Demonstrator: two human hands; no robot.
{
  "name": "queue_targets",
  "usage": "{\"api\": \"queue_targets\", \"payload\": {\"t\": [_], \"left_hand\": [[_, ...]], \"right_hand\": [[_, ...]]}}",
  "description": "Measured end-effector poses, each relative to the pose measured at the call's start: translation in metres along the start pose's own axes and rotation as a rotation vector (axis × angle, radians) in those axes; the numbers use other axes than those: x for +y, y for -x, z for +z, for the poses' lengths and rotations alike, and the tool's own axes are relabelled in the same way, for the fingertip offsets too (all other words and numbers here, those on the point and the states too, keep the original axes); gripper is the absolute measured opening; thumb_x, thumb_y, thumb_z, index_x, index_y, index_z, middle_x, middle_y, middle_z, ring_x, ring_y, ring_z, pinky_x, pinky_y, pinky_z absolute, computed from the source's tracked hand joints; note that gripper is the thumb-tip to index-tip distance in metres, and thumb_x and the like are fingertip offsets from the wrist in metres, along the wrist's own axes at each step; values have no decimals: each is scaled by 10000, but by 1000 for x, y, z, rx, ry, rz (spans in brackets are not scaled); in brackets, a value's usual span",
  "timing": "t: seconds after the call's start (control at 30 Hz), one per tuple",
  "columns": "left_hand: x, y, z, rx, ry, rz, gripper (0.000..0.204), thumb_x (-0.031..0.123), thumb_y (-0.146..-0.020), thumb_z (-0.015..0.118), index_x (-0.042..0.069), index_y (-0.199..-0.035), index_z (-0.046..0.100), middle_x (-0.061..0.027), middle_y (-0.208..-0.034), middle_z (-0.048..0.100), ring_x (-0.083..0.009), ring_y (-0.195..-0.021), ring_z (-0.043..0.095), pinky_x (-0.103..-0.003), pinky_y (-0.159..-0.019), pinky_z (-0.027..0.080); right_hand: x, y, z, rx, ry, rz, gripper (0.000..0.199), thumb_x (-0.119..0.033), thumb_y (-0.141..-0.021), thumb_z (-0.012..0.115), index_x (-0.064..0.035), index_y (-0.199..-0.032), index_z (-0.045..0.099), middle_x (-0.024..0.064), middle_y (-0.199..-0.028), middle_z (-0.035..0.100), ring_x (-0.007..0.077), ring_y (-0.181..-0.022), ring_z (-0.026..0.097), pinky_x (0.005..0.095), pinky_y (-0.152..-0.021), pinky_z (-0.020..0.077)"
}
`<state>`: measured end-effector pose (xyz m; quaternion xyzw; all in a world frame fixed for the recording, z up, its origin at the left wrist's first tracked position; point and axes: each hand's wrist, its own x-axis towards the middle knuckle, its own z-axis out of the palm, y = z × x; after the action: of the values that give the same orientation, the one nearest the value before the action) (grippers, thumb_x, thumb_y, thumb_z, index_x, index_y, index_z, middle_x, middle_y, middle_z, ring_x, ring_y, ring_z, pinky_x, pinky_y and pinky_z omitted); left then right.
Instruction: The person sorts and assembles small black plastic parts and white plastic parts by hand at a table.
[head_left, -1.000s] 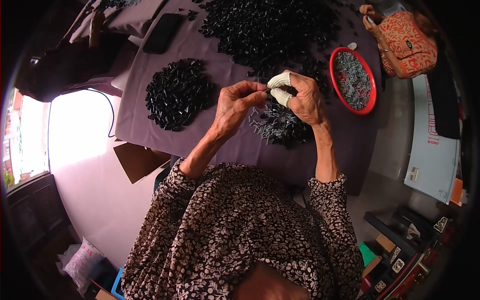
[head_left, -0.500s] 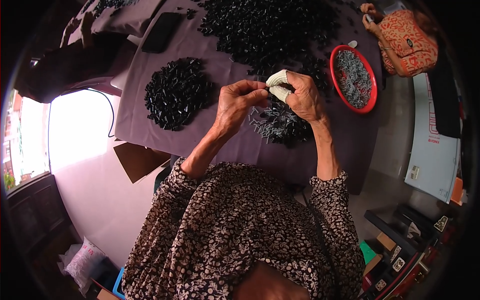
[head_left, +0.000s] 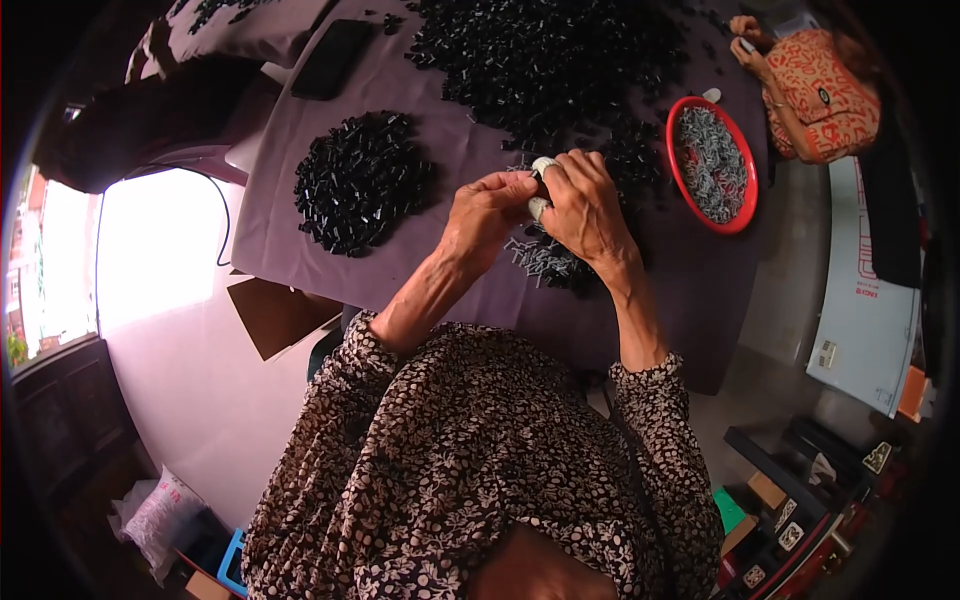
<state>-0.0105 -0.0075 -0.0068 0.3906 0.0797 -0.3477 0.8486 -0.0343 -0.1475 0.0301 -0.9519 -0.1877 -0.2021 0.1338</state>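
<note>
- Change: since half a second ago, our right hand [head_left: 582,208] has rolled over, knuckles up; its cream finger covers [head_left: 543,164] show less.
- Fingers: our left hand [head_left: 485,214] pinches a small dark piece [head_left: 537,176], gap closed; right fingers curl inward, grip hidden, we cannot tell.
- Location: piece between both hands, red tray [head_left: 735,226] at 3 o'clock.
- Axis: mostly covered; we cannot tell its direction.

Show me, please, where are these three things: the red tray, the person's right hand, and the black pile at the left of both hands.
Red tray [head_left: 737,225]: head view, on its lower rim.
Right hand [head_left: 588,207]: head view, on its back.
Black pile [head_left: 360,185]: head view, on its middle.
</note>
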Motion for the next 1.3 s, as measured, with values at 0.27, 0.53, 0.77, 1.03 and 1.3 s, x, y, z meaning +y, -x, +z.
{"api": "queue_targets", "payload": {"t": [0.27, 0.53, 0.77, 1.03, 1.3], "left_hand": [[2, 10, -3, -60, -147, -20, 147, 108, -821, 594, -17, -897, 603, -59, -827, 612, -139, -759, 583, -270, -737, 475], [-11, 18, -13, 4, -179, -24, 119, 94, -796, 612, -18, -834, 624, -72, -767, 619, -137, -694, 586, -270, -680, 485], [-6, 29, -16, -62, -378, -121, 120, 114, -801, 585, 1, -835, 608, -34, -777, 594, -108, -730, 560, -247, -713, 456], [-6, 33, -13, -140, -470, -167, 158, 127, -807, 579, -20, -859, 607, -44, -778, 598, -113, -722, 568, -252, -702, 466], [-2, 36, -19, -166, -475, -126, 203, 138, -809, 583, -49, -881, 606, -77, -793, 611, -142, -737, 590, -273, -720, 477]], "right_hand": [[0, 15, -2, -86, -92, -31, 171, 11, -566, 571, -5, -717, 492, 121, -734, 507, 296, -736, 497, 395, -681, 397], [-8, 23, 8, -140, -51, -52, 158, -14, -570, 580, -22, -679, 467, 108, -694, 491, 277, -696, 492, 372, -630, 391], [-8, 43, 19, -130, -123, -80, 152, -77, -613, 597, -54, -605, 447, 85, -599, 471, 241, -601, 492, 351, -597, 394], [-2, 54, 22, -55, -133, -162, 125, -44, -548, 552, -57, -573, 430, 81, -570, 447, 228, -545, 467, 335, -553, 374], [-8, 49, 27, -14, -145, -184, 119, -50, -546, 548, -53, -571, 432, 74, -560, 445, 221, -543, 461, 331, -547, 370]]}}
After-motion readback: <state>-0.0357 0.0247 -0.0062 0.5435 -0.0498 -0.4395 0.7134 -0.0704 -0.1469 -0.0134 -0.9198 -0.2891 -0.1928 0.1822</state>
